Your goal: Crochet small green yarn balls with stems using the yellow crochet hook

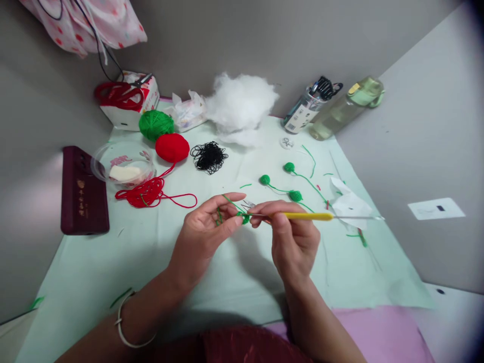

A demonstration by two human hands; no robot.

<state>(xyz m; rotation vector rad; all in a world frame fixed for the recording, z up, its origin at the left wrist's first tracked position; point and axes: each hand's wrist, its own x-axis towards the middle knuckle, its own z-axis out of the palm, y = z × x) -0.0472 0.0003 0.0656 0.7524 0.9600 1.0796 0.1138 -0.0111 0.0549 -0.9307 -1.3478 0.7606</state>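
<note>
My left hand (207, 222) pinches a small green crochet piece (245, 218) between thumb and fingers, and green yarn (229, 200) runs over its raised index finger. In my right hand (293, 232) is a crochet hook (308, 216) with a yellow handle, held like a pen. Its thin tip meets the green piece, while its other metal end points right. Beyond the hands lie small green crocheted balls (265, 180) with yarn tails. Where the hook tip sits in the stitches is too small to tell.
At the left are a red yarn ball (172, 147), a green yarn ball (156, 125), a clear plastic tub (139, 160) and a dark red phone (83, 191). Black cord (209, 157) and white stuffing (244, 103) lie at the back. A bottle (346, 108) stands back right.
</note>
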